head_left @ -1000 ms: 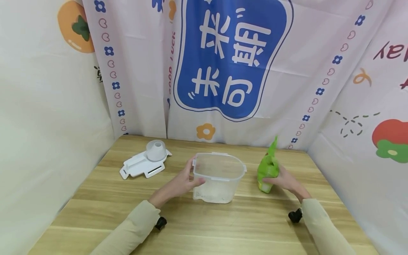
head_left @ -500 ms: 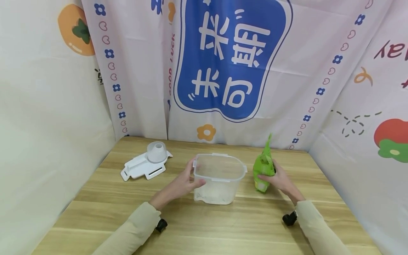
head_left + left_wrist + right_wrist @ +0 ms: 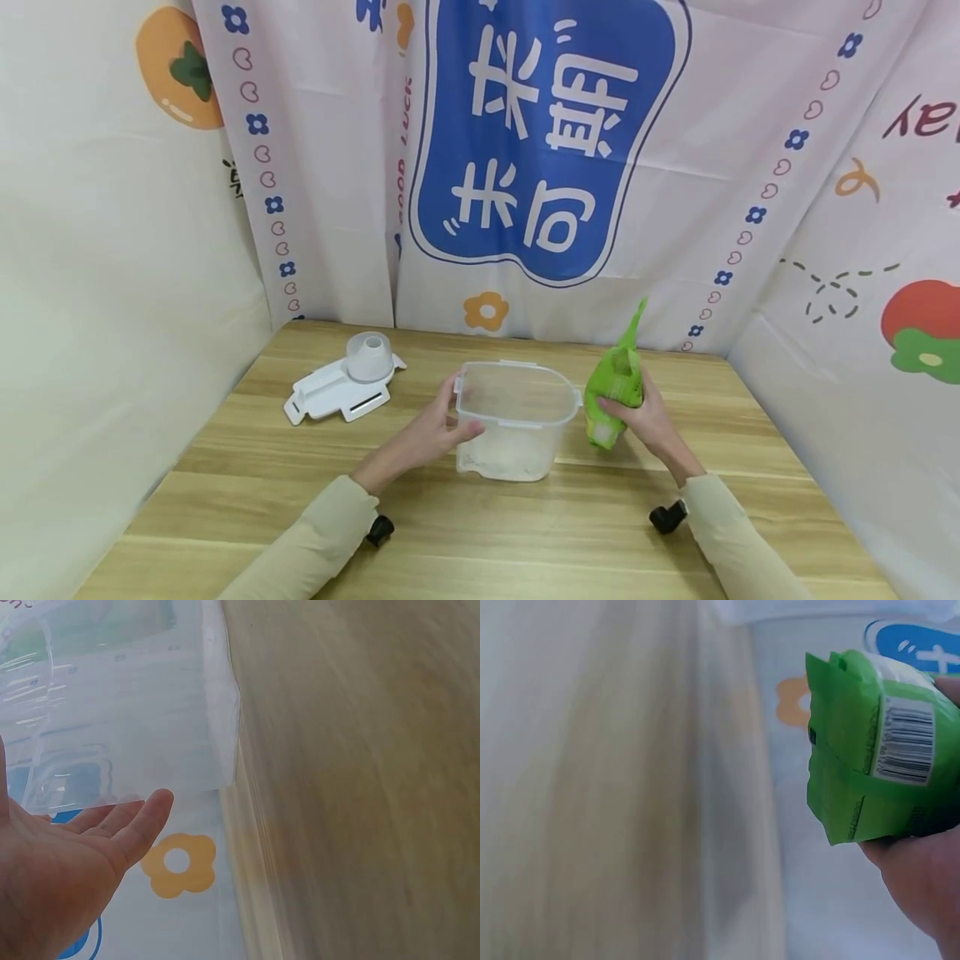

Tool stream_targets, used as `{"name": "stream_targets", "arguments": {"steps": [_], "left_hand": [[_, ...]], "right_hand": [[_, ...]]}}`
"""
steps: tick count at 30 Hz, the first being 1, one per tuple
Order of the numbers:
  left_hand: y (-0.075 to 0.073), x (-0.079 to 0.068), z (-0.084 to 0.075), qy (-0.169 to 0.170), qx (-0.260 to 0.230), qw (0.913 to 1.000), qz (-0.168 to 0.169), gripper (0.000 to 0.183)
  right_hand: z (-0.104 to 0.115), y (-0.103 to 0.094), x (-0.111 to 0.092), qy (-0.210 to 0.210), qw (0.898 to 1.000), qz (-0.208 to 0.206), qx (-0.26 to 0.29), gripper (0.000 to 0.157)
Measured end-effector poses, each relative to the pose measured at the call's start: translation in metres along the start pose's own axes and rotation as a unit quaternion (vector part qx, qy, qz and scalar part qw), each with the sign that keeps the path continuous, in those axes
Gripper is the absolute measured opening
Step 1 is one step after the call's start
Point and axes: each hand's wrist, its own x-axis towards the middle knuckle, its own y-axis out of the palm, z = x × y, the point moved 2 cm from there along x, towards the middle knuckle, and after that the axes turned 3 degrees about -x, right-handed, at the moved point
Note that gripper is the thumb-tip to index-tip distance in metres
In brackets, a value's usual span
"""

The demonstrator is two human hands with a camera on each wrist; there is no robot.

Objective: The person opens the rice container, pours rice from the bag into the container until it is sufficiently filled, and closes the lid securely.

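A clear plastic container with an open top stands near the middle of the table. My left hand holds its left side, thumb at the front and fingers behind; the left wrist view shows these fingers along the container's wall. To the container's right, my right hand grips a green plastic bag. The bag leans, its narrow top end pointing up and to the right, and its base appears raised off the table. A barcode shows on it in the right wrist view. What the bag contains is hidden.
A white plastic lid-like piece lies at the back left of the wooden table, with a translucent cup-shaped part on it. Printed cloth hangs behind the table's back edge and along both sides.
My right hand has moved left with the green bag, closer to the container. The bag has risen slightly and tilted. The left hand and container have stayed in place.
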Motion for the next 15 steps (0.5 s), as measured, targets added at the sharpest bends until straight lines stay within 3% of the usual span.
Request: {"name": "stream_targets", "arguments": {"steps": [4,8,11,15], "left_hand": [[0.0,0.0,0.001,0.004,0.002,1.0,-0.003,0.091],[0.0,0.0,0.002,0.005,0.006,1.0,-0.002,0.091],[0.0,0.0,0.002,0.002,0.007,1.0,-0.001,0.091],[0.0,0.0,0.002,0.0,0.005,1.0,-0.002,0.091]], "right_hand": [[0.016,0.005,0.0,-0.024,0.992,0.039,0.118,0.041],[0.028,0.007,-0.003,-0.017,0.973,0.046,0.226,0.036],[0.035,0.008,-0.003,-0.008,0.964,0.029,0.263,0.038],[0.043,0.01,-0.004,0.0,0.963,0.019,0.27,0.038]]}}
